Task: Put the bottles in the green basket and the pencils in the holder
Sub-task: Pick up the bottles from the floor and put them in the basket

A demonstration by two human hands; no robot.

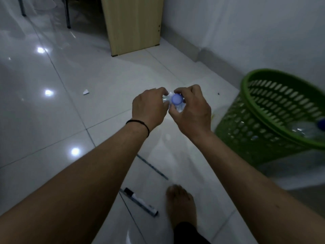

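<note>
You have a clear plastic bottle [173, 103] with a blue cap [177, 99] gripped end-on between both hands, cap facing up toward you, to the left of the green basket [260, 120] and above the floor. Your left hand [149, 110] is curled around the body and your right hand [191, 111] is closed on the end near the cap. Holding it from 2 sides looks meant to squeeze or steady it before the drop; I cannot tell which. The basket stands by the wall, and at least 1 bottle [306, 129] with a blue cap already lies inside. Left of the basket and nearer you, a pencil [152, 167] and a marker [140, 202] lie on the tiled floor [52, 120] beside your bare foot [181, 205]. No holder is in view.
</note>
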